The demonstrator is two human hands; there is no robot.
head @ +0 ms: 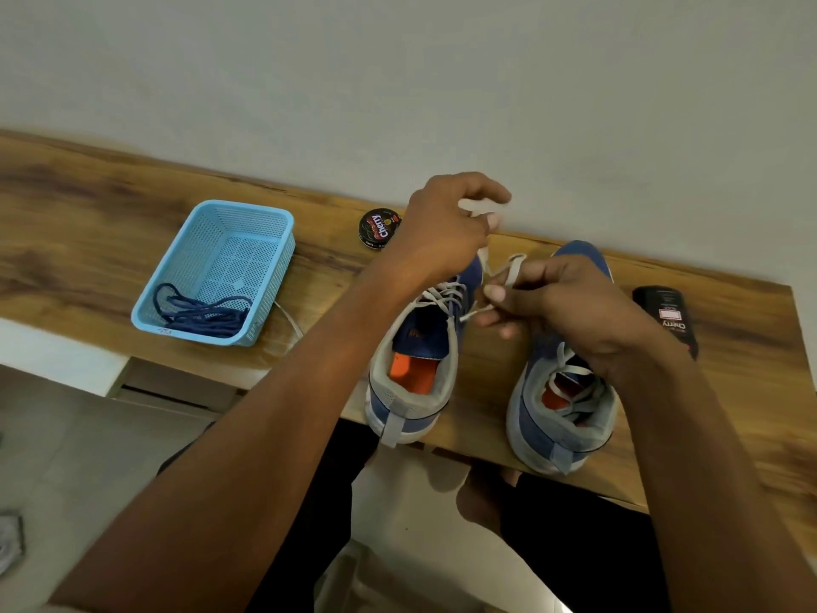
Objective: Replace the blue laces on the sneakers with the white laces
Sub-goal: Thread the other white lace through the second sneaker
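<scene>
While both sneakers are already carrying white lacing, the task is looking nearly finished: the blue laces [201,314] are lying coiled in the light blue perforated plastic basket [265,223], well to the left of the left sneaker [415,382], and what is remaining appears to be tying off that shoe's white lace [444,296]. The left hand [442,232] is hovering just beyond the left sneaker's toe, fingers curled and pinching a raised end of the flat, woven white lace; the right hand [570,303] is gripping the other end between thumb and fingers, just to the right of the left sneaker's eyelets, a small loop standing above it. The right sneaker [561,413], to the right, is showing white lace crossing its tongue, though its knot is hidden by the wrist. Both shoes are showing blue knit uppers, grey heel collars, orange insoles. A round glossy polish tin [379,228] is sitting beyond the left sneaker on the wood-grain table [88,201]; a black polish bottle [665,314] is lying far right.
</scene>
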